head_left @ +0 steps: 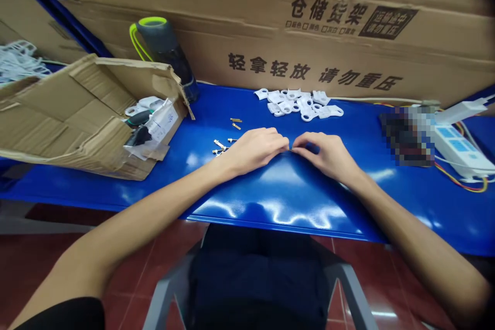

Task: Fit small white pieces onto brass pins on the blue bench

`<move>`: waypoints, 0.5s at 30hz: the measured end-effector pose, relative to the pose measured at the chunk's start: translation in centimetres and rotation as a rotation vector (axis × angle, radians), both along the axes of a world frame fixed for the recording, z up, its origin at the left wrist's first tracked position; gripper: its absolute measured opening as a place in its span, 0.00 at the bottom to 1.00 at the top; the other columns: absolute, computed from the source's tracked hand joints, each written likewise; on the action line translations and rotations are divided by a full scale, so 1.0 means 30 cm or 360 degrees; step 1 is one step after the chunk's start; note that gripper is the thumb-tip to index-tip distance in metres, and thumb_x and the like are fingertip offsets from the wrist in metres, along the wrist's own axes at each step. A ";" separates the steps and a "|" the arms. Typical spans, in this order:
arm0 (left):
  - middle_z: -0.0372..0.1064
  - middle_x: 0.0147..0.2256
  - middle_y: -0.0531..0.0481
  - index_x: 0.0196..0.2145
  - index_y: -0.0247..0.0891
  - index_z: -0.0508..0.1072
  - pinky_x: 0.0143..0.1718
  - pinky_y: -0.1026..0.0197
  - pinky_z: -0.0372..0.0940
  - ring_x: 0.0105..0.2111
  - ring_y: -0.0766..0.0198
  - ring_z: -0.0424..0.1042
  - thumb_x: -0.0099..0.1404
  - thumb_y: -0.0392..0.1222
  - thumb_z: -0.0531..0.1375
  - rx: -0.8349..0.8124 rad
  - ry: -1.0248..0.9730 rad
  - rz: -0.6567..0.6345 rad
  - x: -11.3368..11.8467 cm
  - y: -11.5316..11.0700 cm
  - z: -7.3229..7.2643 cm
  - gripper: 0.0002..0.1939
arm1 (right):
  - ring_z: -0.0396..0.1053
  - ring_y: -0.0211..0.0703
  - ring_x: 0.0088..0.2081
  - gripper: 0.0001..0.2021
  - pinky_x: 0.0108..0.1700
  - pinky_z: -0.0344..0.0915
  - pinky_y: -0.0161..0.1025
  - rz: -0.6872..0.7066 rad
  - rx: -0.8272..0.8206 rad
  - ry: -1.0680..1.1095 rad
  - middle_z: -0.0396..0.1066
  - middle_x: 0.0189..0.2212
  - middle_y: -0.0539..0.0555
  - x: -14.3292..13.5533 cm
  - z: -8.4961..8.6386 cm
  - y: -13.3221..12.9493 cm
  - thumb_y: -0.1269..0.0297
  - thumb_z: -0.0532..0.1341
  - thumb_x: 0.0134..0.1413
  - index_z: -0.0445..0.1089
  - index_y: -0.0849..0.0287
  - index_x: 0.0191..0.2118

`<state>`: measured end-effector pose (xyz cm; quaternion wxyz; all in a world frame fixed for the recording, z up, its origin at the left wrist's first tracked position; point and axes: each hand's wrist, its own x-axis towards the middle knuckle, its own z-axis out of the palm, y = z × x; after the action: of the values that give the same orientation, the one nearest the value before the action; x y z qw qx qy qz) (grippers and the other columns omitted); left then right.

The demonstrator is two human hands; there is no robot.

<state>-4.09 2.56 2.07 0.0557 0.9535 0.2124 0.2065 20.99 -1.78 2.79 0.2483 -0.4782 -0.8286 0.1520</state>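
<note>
Worktop [294, 196]: glossy blue, fills centre of frame; cardboard wall along the top.

Box [81, 113]: torn carton, left of frame, open side facing centre, white parts and packets spilling from it. Dark bottle [168, 54] with green lid stands behind it.

Power strip [460, 147]: right edge of frame, coloured wires trailing.

White parts [299, 102]: loose heap at upper centre, well apart from both hands, beyond the fingertips.

Left hand [253, 150] and right hand [327, 153]: palms down at frame centre, fingertips meeting at one point between them. Both sets of fingers are curled in and pinched together. A thin small piece [290, 150] seems to be held at the meeting point; it appears to lie left-to-right across the frame, along the line joining the two hands. Too small to tell its make or exactly which fingers clamp it. Both hands equally near it; neither leads.

Pins [221, 147]: small brass-coloured pieces scattered just left of the left hand, near its wrist side; two more [235, 123] lie a little farther up. Long axes vary, mostly slanted. The left hand is plainly the nearer one to these; the right hand would have to cross over.
</note>
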 end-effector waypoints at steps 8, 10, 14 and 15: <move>0.81 0.49 0.46 0.51 0.39 0.78 0.52 0.55 0.68 0.48 0.57 0.77 0.79 0.39 0.56 -0.0472 -0.0395 0.0131 0.009 -0.005 0.009 0.11 | 0.80 0.49 0.38 0.12 0.44 0.73 0.45 -0.0132 -0.0042 0.0287 0.85 0.42 0.53 -0.025 0.012 -0.016 0.54 0.65 0.67 0.84 0.52 0.46; 0.81 0.46 0.48 0.47 0.39 0.78 0.48 0.57 0.69 0.46 0.59 0.78 0.77 0.41 0.60 -0.0774 -0.0581 0.0215 0.020 -0.011 0.019 0.08 | 0.80 0.51 0.39 0.11 0.44 0.74 0.46 -0.0179 -0.0036 0.0345 0.85 0.42 0.52 -0.026 0.015 -0.019 0.54 0.66 0.66 0.84 0.51 0.43; 0.81 0.43 0.47 0.43 0.37 0.77 0.45 0.59 0.68 0.44 0.59 0.79 0.72 0.45 0.65 -0.1207 -0.0884 0.0268 0.034 -0.006 0.021 0.08 | 0.80 0.53 0.42 0.09 0.45 0.75 0.48 -0.0252 -0.0001 0.0519 0.85 0.42 0.52 -0.026 0.019 -0.023 0.53 0.68 0.64 0.83 0.49 0.42; 0.81 0.43 0.47 0.42 0.37 0.77 0.45 0.58 0.68 0.44 0.59 0.79 0.71 0.45 0.66 -0.1267 -0.0917 0.0258 0.035 -0.003 0.018 0.09 | 0.80 0.53 0.42 0.09 0.45 0.76 0.49 -0.0260 0.0017 0.0559 0.85 0.41 0.52 -0.026 0.019 -0.024 0.53 0.68 0.64 0.83 0.49 0.41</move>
<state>-3.05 2.46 2.62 0.4557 0.7428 0.3241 0.3682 20.22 -2.48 3.36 0.4032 -0.5086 -0.7317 0.2081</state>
